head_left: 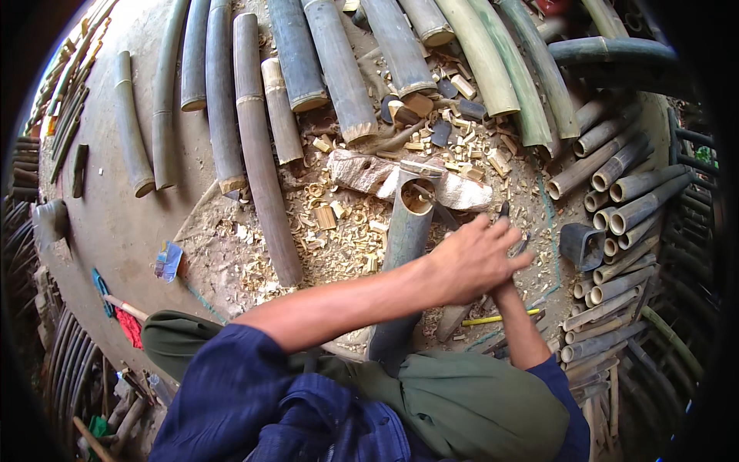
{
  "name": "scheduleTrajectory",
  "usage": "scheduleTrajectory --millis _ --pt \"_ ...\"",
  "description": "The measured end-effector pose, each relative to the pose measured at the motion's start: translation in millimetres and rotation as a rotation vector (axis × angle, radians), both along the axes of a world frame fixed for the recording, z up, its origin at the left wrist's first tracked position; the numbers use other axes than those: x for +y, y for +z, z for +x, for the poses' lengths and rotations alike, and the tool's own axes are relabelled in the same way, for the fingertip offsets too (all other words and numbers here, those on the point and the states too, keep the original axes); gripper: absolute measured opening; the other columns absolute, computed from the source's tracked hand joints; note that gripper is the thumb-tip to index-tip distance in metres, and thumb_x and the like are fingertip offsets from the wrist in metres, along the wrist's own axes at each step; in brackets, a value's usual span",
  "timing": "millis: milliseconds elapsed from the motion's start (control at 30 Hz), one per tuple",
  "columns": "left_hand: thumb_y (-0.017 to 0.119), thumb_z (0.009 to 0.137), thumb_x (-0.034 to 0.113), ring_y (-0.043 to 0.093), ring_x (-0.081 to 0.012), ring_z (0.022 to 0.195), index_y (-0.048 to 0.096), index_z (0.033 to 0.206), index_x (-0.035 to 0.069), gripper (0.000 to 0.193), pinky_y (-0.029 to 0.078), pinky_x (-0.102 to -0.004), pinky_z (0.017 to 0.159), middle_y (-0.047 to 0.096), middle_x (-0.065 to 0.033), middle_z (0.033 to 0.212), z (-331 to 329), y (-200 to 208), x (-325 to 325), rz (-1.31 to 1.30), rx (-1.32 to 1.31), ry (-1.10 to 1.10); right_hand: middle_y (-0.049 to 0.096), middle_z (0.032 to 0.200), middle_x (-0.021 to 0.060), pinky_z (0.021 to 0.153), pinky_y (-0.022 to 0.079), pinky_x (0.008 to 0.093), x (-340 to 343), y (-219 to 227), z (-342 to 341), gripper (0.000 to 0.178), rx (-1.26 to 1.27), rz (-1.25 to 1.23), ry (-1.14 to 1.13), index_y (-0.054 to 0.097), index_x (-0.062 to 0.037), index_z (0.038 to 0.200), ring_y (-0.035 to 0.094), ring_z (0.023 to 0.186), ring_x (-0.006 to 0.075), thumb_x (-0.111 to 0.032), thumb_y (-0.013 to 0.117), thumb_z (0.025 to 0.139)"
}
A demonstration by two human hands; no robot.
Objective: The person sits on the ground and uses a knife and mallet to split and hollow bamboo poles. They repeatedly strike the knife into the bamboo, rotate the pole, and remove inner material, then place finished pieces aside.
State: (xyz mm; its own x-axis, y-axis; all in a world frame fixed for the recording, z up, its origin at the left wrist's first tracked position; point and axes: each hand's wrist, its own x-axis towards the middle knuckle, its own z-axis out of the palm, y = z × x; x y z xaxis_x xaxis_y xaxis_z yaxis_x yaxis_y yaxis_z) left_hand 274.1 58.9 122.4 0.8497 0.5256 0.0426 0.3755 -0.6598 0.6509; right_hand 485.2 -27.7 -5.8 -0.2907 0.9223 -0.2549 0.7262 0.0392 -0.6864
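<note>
We have a tube [406,235] before us, its lower end between our legs and its open mouth close to a pale stone [466,192]. Inside the mouth we see a pale wall and part of a thin rod [422,189]; how far down the rod goes, we cannot tell. Our left hand [476,260] reaches across to the right of the tube, fingers loosely spread, and covers most of our right hand [504,289]. Whether either one grips anything, we cannot tell.

Further right we see a black bucket [571,245] beside a stack of bamboo [616,286]; its contents are too dark for us to make out. The stack's open ends face us, hollow and shadowed. A yellow stick [500,316] lies near our right forearm. Shavings [319,239] litter the ground around the tube, longer poles [339,73] lie beyond them, and on our left is a blue packet [168,260], its inside hidden from us
</note>
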Motion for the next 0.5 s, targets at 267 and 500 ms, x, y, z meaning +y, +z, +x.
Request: scheduleTrajectory --millis 267,500 --pt "0.075 0.067 -0.012 0.058 -0.0505 0.127 0.042 0.157 0.018 0.100 0.056 -0.0540 0.100 0.038 -0.0317 0.154 -7.7 -34.0 52.7 -0.326 -0.402 0.489 0.065 0.122 0.0176 0.096 0.049 0.0485 160.0 104.8 -39.2 0.049 -0.303 0.041 0.310 0.061 -0.0085 0.129 0.062 0.113 0.0330 -0.042 0.059 0.094" --pt "0.069 0.065 -0.017 0.049 -0.0531 0.134 0.041 0.159 0.017 0.103 0.050 -0.0568 0.108 0.031 -0.0310 0.156 -30.5 -45.4 45.2 -0.222 -0.834 0.994 0.068 0.082 0.0158 0.069 0.055 0.0491 226.9 136.8 -128.3 0.031 -0.612 0.376 0.850 0.066 -0.0044 0.099 0.069 0.078 0.0360 -0.023 0.076 0.077"
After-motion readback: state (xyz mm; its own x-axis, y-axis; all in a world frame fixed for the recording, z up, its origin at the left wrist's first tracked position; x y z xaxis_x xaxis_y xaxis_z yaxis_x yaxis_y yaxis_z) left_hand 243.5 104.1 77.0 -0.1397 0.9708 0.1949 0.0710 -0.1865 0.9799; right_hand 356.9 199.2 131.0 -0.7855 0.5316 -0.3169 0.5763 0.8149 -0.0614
